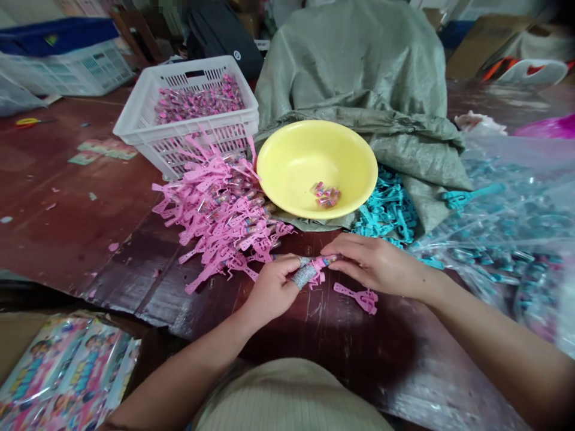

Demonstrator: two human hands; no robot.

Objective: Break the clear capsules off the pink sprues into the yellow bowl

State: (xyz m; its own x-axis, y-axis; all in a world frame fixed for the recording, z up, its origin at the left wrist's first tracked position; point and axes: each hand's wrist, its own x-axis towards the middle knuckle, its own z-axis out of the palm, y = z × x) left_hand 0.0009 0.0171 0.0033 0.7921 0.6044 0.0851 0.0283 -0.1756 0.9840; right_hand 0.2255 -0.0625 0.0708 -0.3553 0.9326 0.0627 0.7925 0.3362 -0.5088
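Pink plastic piece (318, 267) pinched between left hand (269, 290) and right hand (375, 263), fingers closed on it, perhaps fitting a tube; low over table (90, 203), near yellow bowl (287, 161).

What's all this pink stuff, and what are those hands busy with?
A person at a dark table holds a pink plastic piece with a small candy tube between both hands: left hand, its thumb wrapped in tape, and right hand. Another pink piece lies by the right hand. A pink pile sits beside a white basket, and a yellow bowl holds a few candy tubes. Teal pieces lie to the right.
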